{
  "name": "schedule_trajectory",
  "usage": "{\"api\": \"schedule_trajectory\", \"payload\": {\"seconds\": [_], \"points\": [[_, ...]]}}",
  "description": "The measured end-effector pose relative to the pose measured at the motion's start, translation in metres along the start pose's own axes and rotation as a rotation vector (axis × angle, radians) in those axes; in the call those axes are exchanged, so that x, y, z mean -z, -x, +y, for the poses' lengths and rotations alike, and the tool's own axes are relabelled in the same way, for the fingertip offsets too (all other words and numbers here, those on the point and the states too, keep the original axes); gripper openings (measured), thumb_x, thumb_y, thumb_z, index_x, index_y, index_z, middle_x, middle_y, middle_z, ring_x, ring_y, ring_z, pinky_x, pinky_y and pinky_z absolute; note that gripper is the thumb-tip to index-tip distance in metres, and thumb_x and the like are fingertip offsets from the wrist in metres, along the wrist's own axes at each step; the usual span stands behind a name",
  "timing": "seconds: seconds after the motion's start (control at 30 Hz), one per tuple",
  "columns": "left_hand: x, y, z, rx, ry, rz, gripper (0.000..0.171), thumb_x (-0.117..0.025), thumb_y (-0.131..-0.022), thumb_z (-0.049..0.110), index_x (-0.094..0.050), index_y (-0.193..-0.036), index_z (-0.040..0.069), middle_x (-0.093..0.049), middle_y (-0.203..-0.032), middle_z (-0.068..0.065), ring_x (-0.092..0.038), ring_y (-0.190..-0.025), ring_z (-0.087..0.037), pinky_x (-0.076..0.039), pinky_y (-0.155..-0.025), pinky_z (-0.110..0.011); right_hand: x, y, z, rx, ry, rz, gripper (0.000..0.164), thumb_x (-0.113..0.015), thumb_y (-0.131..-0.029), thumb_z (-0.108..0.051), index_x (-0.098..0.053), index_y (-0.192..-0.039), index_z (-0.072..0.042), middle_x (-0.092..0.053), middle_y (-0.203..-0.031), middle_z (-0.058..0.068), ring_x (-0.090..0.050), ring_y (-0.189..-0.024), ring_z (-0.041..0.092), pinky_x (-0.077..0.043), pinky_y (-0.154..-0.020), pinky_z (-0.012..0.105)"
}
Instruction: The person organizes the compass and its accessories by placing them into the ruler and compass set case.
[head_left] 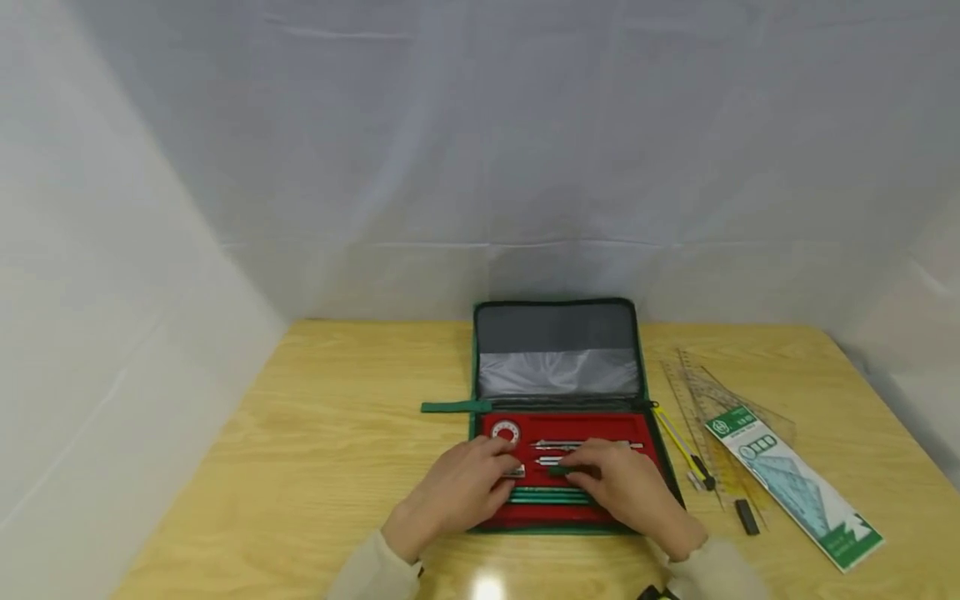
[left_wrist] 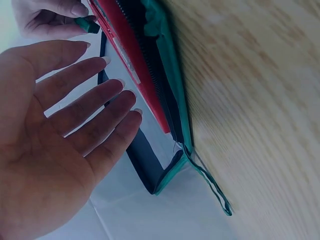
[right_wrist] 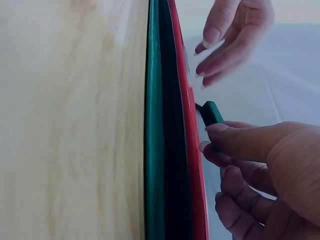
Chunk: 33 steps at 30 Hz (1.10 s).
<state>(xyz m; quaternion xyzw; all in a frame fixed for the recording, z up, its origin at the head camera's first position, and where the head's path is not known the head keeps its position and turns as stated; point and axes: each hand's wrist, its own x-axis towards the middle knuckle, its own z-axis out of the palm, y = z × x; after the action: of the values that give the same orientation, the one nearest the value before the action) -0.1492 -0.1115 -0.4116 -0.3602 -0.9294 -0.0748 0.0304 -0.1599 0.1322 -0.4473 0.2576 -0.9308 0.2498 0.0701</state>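
Note:
A zip-up drawing-instrument case [head_left: 555,327] lies unfolded, its red tray [head_left: 592,423] nearest the person. Between thumb and fingers, the right hand [head_left: 626,485] pinches a small dark-green block [right_wrist: 212,113] over the tray; its exact kind cannot be told. Over the tray's left side hovers the left hand [head_left: 467,483], fingers spread and slightly bent, holding nothing in its wrist view. A white round piece [head_left: 505,429] sits just beyond its fingertips, and a small white item [head_left: 517,472] is partly hidden beneath. Metal compass-like instruments [head_left: 577,443] and green pencils [head_left: 551,497] lie in the tray.
Right of the case are a yellow utility knife [head_left: 678,437], transparent rulers [head_left: 686,387], a green-and-white set-square packet [head_left: 795,487] and a small dark block [head_left: 747,517]. A green strap [head_left: 452,407] sticks out leftward. White sheeting [head_left: 480,167] hangs behind the wooden table [head_left: 315,433].

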Motion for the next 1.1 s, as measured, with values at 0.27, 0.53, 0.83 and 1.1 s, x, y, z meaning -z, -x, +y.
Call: {"api": "schedule_trajectory", "payload": {"seconds": [0.27,0.53,0.83,1.1], "points": [[-0.003,0.001,0.001,-0.025,-0.016,0.031,0.021,-0.059,-0.093,0.022,-0.071,-0.108,0.012,-0.062,-0.117,-0.004,-0.058,-0.102,-0.018,-0.048,-0.086,-0.032,-0.006,-0.003,-0.007,0.073,-0.020,0.009,0.016,-0.076,-0.081,-0.018,-0.077,-0.097,-0.022,-0.064,-0.095,-0.014,-0.063,-0.083,0.005,-0.050,-0.060,0.024],[-0.006,0.000,0.006,-0.038,-0.039,0.034,0.022,-0.061,-0.092,0.022,-0.070,-0.108,0.011,-0.063,-0.117,-0.005,-0.058,-0.103,-0.019,-0.048,-0.087,-0.033,-0.009,-0.002,-0.011,0.191,0.075,-0.035,0.022,-0.070,-0.086,-0.008,-0.076,-0.105,-0.017,-0.060,-0.101,-0.005,-0.061,-0.083,0.012,-0.051,-0.066,0.029],[-0.011,-0.005,0.016,-0.087,-0.121,0.020,0.029,-0.061,-0.092,0.026,-0.067,-0.116,0.010,-0.061,-0.120,-0.002,-0.054,-0.109,-0.019,-0.043,-0.093,-0.031,-0.005,0.007,-0.009,0.226,0.118,-0.082,0.028,-0.063,-0.089,-0.007,-0.071,-0.115,-0.013,-0.057,-0.114,0.000,-0.057,-0.097,0.017,-0.050,-0.080,0.038],[-0.015,-0.008,0.022,-0.137,-0.078,0.023,0.025,-0.062,-0.092,0.024,-0.068,-0.112,0.010,-0.061,-0.115,0.003,-0.054,-0.104,-0.014,-0.043,-0.090,-0.025,-0.001,0.013,-0.008,0.221,0.120,-0.083,0.024,-0.061,-0.091,-0.009,-0.072,-0.113,-0.011,-0.058,-0.103,-0.004,-0.051,-0.090,0.015,-0.045,-0.080,0.036]]}}
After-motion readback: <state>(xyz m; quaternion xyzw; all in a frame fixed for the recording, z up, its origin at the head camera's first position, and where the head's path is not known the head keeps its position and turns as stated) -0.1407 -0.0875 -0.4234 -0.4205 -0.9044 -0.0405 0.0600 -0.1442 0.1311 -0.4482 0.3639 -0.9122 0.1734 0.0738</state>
